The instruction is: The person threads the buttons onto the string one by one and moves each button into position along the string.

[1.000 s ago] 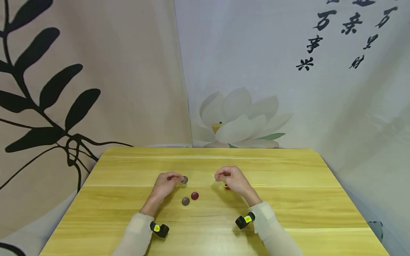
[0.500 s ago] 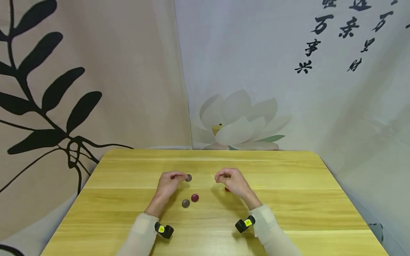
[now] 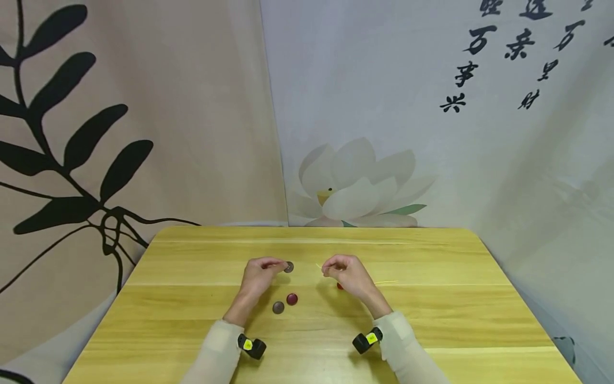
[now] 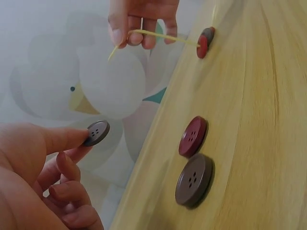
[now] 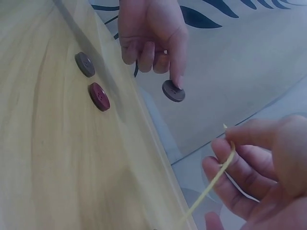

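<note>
left wrist view: left hand (image 4: 31,167) pinches gray button (image 4: 99,134), right hand (image 4: 144,9) pinches yellow string (image 4: 165,36) leading to red button (image 4: 202,47); maroon button (image 4: 193,136) on desk (image 4: 259,143).

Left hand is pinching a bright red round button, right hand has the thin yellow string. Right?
Not the colour: the left hand is pinching a grey-brown round four-hole button, as the left wrist view shows. The rest is right: the right hand has the thin yellow string.
</note>
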`<act>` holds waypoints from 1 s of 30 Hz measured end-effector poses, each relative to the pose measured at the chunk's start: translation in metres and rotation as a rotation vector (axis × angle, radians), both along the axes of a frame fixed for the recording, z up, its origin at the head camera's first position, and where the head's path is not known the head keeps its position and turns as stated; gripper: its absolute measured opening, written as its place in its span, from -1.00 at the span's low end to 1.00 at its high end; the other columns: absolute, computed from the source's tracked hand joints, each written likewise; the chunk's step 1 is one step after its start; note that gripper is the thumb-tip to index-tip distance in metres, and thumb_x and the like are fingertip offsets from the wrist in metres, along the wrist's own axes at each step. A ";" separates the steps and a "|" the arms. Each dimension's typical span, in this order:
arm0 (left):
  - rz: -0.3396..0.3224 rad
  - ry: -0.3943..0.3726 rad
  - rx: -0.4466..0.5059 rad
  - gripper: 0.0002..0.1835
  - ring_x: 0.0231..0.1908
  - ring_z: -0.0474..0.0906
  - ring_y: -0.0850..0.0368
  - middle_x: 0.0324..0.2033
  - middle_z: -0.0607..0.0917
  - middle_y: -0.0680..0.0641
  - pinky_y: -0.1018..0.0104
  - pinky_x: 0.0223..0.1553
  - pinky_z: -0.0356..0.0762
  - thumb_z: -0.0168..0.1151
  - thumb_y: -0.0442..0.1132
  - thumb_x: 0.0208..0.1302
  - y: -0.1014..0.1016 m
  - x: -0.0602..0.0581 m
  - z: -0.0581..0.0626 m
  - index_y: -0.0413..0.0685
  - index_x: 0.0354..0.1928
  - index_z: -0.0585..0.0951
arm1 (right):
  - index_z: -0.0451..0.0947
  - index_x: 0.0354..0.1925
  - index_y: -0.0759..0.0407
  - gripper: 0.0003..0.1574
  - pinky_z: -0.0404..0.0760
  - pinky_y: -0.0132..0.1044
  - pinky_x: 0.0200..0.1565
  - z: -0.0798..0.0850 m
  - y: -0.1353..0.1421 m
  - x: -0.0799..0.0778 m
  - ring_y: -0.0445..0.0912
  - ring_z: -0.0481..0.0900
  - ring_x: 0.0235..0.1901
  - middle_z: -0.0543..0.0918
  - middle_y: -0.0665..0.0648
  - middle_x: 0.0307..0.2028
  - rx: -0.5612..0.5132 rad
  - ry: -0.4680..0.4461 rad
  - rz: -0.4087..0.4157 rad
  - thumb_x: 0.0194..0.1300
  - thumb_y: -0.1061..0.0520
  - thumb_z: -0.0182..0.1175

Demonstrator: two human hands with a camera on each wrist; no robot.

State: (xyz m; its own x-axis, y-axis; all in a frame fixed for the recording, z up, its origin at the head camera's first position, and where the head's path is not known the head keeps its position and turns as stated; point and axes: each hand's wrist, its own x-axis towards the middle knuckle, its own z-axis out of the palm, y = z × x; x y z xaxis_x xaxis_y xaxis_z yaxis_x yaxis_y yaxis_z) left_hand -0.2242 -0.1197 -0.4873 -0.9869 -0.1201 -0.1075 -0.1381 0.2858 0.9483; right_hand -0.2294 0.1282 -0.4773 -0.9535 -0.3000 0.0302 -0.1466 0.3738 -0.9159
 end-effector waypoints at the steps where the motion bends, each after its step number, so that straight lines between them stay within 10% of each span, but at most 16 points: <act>1: 0.000 0.000 0.004 -0.83 -0.35 0.41 0.13 -0.34 0.65 -0.03 0.30 -0.34 0.35 0.41 -0.17 0.21 0.001 0.000 0.000 -0.11 -0.24 0.77 | 0.68 -0.21 0.19 -0.86 0.45 -0.36 -0.42 0.000 0.000 0.000 0.20 0.62 -0.15 0.72 0.04 -0.31 0.000 0.003 -0.001 0.37 0.24 0.18; 22: -0.008 0.009 0.019 -0.85 -0.40 0.41 0.14 -0.40 0.63 -0.01 0.33 -0.40 0.36 0.41 -0.18 0.21 0.017 -0.001 0.002 -0.10 -0.27 0.78 | 0.66 -0.20 0.28 -0.88 0.39 -0.42 -0.57 -0.003 -0.008 0.004 0.03 0.55 -0.35 0.72 0.18 -0.28 -0.037 -0.022 -0.035 0.34 0.26 0.22; 30: -0.014 -0.008 0.013 -0.84 -0.45 0.37 0.15 -0.45 0.59 0.02 0.34 -0.47 0.29 0.41 -0.15 0.22 0.021 -0.003 0.000 -0.08 -0.27 0.78 | 0.65 -0.22 0.36 -0.88 0.42 -0.39 -0.41 0.023 -0.014 0.017 0.15 0.59 -0.26 0.70 0.36 -0.24 -0.031 -0.006 -0.021 0.31 0.36 0.18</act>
